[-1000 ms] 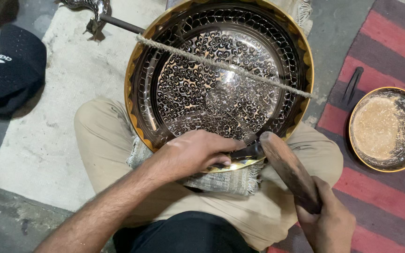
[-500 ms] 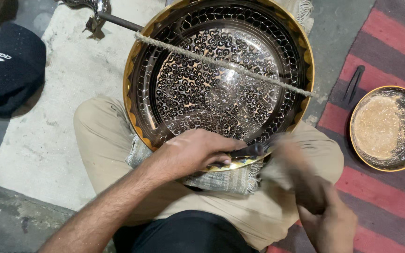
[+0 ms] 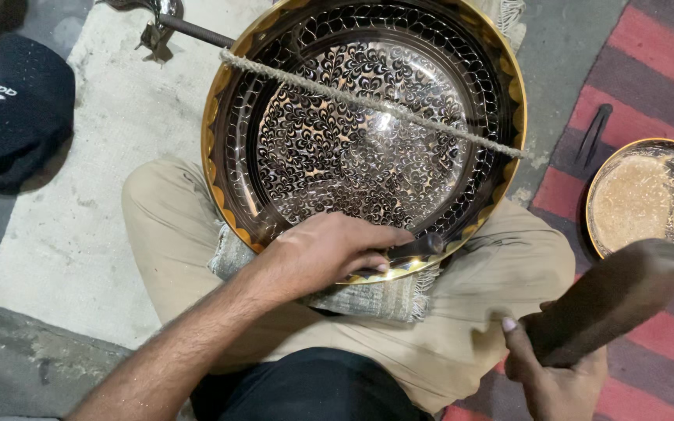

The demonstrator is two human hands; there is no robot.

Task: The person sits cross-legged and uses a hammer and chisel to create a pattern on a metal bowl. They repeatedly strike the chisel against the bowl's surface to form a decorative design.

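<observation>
At the near rim: left hand (image 3: 329, 253) pinches a small dark punch (image 3: 423, 246) against the edge of the engraved brass tray (image 3: 228, 117), which rests on the lap over a fringed grey cloth (image 3: 368, 296).
Right hand (image 3: 559, 374): closed around a dark wooden mallet (image 3: 610, 308).
Change: a second ago the mallet sat at the punch; now it is lifted back to the right, so a stroke has landed and another looks due.
Across the tray: a taut rope (image 3: 368, 103).
Small brass bowl (image 3: 596, 187): on the striped rug, holding pale sandy powder (image 3: 637, 204).
</observation>
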